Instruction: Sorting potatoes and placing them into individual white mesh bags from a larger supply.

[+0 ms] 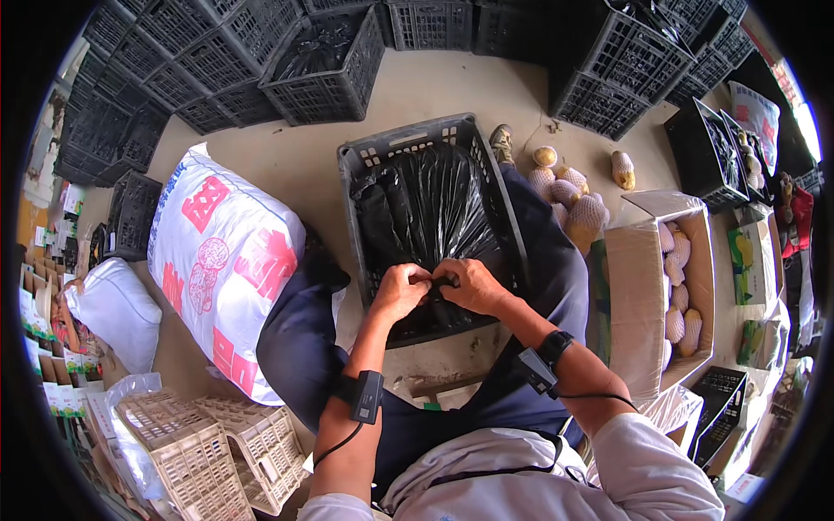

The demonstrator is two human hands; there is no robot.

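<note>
Between my legs stands a black plastic crate (349, 187), lined with a shiny black plastic bag (439, 195). The bag's film is drawn into folds that run together toward the crate's near side. There, my left hand (401, 292) and my right hand (472, 285) meet, fingers bent and pinching the gathered neck of the bag. The two hands nearly touch, and a small dark twist of film shows at the right fingers. What lies inside the bag is hidden.
A white sack (221, 269) with red print leans by my left leg. Foam-netted yellow fruits (584, 217) lie on the floor at right, beside a cardboard box (630, 300) of more. Stacked black crates (226, 52) line the back; beige crates (187, 456) stand at lower left.
</note>
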